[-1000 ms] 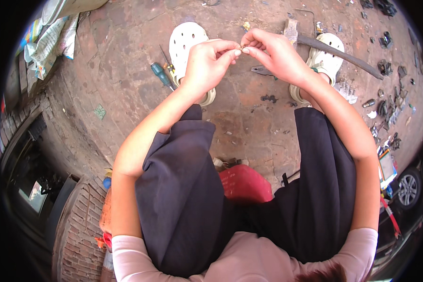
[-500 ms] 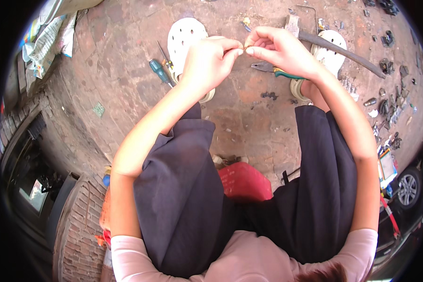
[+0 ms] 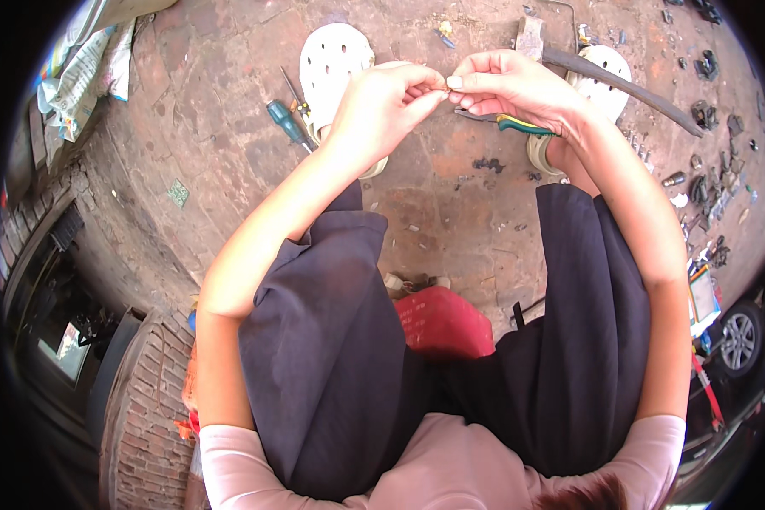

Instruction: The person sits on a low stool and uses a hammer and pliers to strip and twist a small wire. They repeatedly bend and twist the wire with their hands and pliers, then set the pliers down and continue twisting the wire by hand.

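a: what are the fingers of the left hand (image 3: 379, 106) up to?

b: thumb and forefinger are together at the tips, pinching a tiny bit (image 3: 448, 85). the others curl in behind; i can't tell if they touch it.

a: and the right hand (image 3: 518, 85)?

b: thumb and forefinger come nearly together at the same bit. its other fingers are loosely bent, a little apart.

a: where's the bit, then?

b: between both hands' fingertips, in view just past the nose of the pliers (image 3: 523, 127).

a: how does it look?

b: brownish and very small. the fingertips cover most of it, so its shape isn't clear.

a: what else is around the pliers?

b: the hammer (image 3: 629, 84) is to their right and further forward, its handle crossing the right shoe (image 3: 608, 56). the screwdriver (image 3: 286, 121) is well to their left, beside the left shoe (image 3: 335, 59).
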The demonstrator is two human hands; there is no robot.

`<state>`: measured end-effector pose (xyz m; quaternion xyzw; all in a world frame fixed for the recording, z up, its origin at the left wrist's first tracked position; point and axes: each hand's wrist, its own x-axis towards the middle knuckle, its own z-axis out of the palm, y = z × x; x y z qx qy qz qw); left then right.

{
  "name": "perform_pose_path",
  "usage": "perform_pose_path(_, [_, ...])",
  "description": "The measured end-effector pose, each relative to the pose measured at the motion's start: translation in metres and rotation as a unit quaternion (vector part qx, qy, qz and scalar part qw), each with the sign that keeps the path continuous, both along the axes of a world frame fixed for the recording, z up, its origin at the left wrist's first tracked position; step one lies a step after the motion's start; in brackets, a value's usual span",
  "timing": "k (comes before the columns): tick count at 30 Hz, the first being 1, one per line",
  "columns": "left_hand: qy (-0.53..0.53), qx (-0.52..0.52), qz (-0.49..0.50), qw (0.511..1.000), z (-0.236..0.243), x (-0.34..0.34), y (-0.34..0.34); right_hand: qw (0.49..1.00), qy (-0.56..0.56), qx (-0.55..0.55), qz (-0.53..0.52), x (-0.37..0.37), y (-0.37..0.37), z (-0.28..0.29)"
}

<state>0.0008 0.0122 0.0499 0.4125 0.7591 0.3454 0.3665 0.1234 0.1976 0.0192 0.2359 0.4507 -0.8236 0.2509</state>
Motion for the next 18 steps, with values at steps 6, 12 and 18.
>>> perform_pose_path(6, [0.057,0.033,0.003,0.998,-0.0002,0.0020,0.0002,0.999,-0.034,0.011,0.001,-0.0025,-0.0024,0.0002])
perform_pose_path(12, [0.171,0.065,-0.063,0.981,0.0030,-0.0030,0.0016,0.997,-0.044,-0.049,-0.045,-0.0009,-0.0046,0.0023])
perform_pose_path(18, [0.168,0.091,-0.019,0.981,0.0038,-0.0046,0.0032,0.993,-0.022,-0.086,-0.078,-0.0021,0.0024,0.0070])
